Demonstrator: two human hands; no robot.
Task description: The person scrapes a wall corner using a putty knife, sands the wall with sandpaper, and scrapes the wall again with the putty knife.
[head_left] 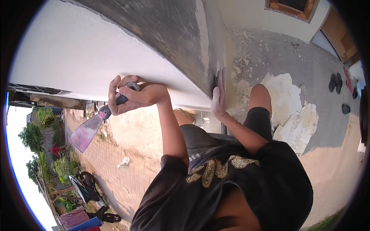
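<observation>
My left hand (140, 94) is closed around the dark handle of a putty knife (88, 131). Its wide blade, smeared pink and whitish, points away from the wall, down and to the left in the view. The fingers are close to the white wall face (96, 57); I cannot tell whether they touch it. My right hand (219, 96) lies with fingers stretched out along the wall's corner, by the grey scraped face (173, 34). Pale dust coats its fingers, and its palm is hidden.
A heap of peeled paint flakes (295, 111) lies on the concrete floor by my knee, with smaller chips around. Dark sandals (335, 82) are near a doorway (339, 34). Brick paving (131, 146), a parked motorbike (92, 188) and plants (65, 167) stretch off to the left.
</observation>
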